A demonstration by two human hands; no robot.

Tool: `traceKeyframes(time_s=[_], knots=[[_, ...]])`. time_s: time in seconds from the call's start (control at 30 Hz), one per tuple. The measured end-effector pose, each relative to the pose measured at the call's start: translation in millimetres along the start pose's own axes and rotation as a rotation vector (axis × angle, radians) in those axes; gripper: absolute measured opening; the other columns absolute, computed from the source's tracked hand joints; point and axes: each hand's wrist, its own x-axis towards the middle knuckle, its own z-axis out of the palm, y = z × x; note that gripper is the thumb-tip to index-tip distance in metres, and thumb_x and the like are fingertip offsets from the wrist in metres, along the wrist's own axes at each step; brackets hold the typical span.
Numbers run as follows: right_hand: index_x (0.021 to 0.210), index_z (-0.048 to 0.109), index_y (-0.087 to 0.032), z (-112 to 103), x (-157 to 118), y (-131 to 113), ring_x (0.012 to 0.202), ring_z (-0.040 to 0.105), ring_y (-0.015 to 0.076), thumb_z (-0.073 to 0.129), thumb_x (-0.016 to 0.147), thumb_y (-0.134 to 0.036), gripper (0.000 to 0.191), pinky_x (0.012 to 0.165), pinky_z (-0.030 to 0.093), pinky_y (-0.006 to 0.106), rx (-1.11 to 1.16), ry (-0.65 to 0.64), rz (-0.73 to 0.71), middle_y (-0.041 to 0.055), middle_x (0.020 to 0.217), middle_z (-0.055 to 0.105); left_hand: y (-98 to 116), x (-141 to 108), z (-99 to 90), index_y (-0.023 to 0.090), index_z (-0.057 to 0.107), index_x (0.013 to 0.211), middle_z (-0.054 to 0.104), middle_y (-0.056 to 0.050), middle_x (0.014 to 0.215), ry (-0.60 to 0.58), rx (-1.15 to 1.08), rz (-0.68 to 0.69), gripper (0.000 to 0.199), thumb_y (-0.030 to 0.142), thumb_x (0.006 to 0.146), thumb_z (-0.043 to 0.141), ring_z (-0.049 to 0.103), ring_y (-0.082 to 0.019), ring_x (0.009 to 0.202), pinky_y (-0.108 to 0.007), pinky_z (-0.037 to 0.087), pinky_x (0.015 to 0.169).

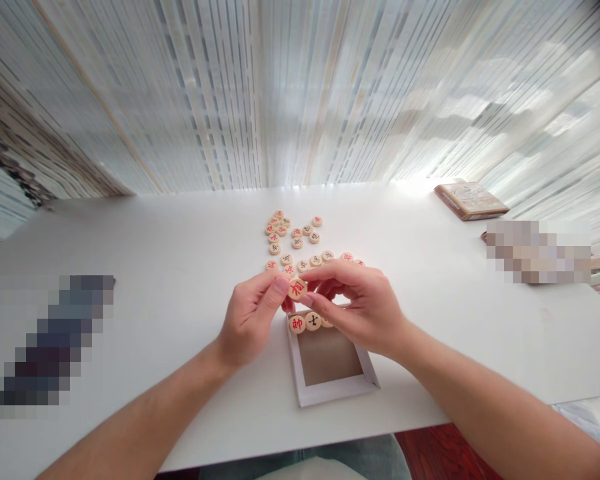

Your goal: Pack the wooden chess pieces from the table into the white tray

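Left hand (253,313) and right hand (367,303) both had fingers pinched on a red-marked disc (297,289), far rim of the box (340,391) close below them, loose discs (297,243) just beyond, pretty roomy desk (165,267) off either side.

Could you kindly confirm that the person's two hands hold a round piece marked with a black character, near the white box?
Not quite: the character on the round piece is red, not black, as the head view shows. The left hand and right hand do hold it near the white box.
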Motion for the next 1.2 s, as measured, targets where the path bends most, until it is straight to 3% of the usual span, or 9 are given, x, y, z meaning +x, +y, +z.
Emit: traceKeyframes(time_s=[0.3, 0.5, 0.6, 0.8, 1.0, 1.2], knots=[[0.11, 0.079, -0.019, -1, -1, 7, 0.061, 0.066, 0.0115, 0.082, 0.097, -0.02, 0.013, 0.059, 0.059, 0.025, -0.306, 0.015, -0.253, 0.0041, 0.086, 0.075, 2, -1, 0.1, 0.019, 0.066, 0.078, 0.067, -0.002, 0.075, -0.02, 0.12, -0.006, 0.042, 0.038, 0.113, 0.051, 0.062, -0.016, 0.071, -0.029, 0.051, 0.069], [0.098, 0.074, -0.015, -1, 1, 3, 0.061, 0.065, 0.0117, 0.081, 0.092, -0.014, 0.008, 0.059, 0.055, 0.024, -0.435, -0.004, -0.33, 0.0018, 0.076, 0.072, 0, -2, -2.6, 0.019, 0.067, 0.077, 0.066, 0.0, 0.072, -0.036, 0.216, 0.026, 0.04, 0.034, 0.111, 0.053, 0.06, -0.015, 0.069, -0.029, 0.047, 0.068], [0.095, 0.073, -0.016, -7, 3, -5, 0.061, 0.066, 0.0113, 0.081, 0.09, -0.014, 0.009, 0.059, 0.056, 0.024, -0.418, 0.006, -0.271, 0.0019, 0.079, 0.075, -2, -1, -4.9, 0.019, 0.068, 0.077, 0.067, -0.002, 0.073, -0.004, 0.197, 0.009, 0.043, 0.035, 0.111, 0.049, 0.062, -0.016, 0.071, -0.03, 0.05, 0.071], [0.099, 0.074, -0.019, -30, 11, -19, 0.064, 0.069, 0.0114, 0.086, 0.086, -0.019, 0.018, 0.059, 0.059, 0.024, -0.231, 0.108, 0.011, 0.0018, 0.088, 0.078, -10, 4, -10.0, 0.018, 0.069, 0.075, 0.069, -0.003, 0.073, 0.073, 0.196, -0.031, 0.043, 0.034, 0.11, 0.049, 0.064, -0.016, 0.07, -0.029, 0.053, 0.069], [0.097, 0.072, -0.02, -54, 6, -28, 0.068, 0.069, 0.0135, 0.087, 0.088, -0.025, 0.018, 0.061, 0.057, 0.027, -0.265, 0.114, 0.095, 0.0013, 0.085, 0.074, -18, 8, -13.9, 0.018, 0.069, 0.073, 0.069, -0.002, 0.069, 0.095, 0.245, -0.049, 0.042, 0.032, 0.107, 0.049, 0.064, -0.015, 0.065, -0.028, 0.053, 0.065], [0.1, 0.07, -0.021, -67, -18, -38, 0.067, 0.066, 0.0128, 0.085, 0.09, -0.024, 0.018, 0.062, 0.056, 0.027, -0.355, 0.038, 0.15, 0.0008, 0.086, 0.074, -20, 9, -13.1, 0.018, 0.069, 0.071, 0.069, -0.002, 0.068, 0.095, 0.265, -0.062, 0.043, 0.032, 0.107, 0.049, 0.064, -0.016, 0.064, -0.029, 0.051, 0.065]])
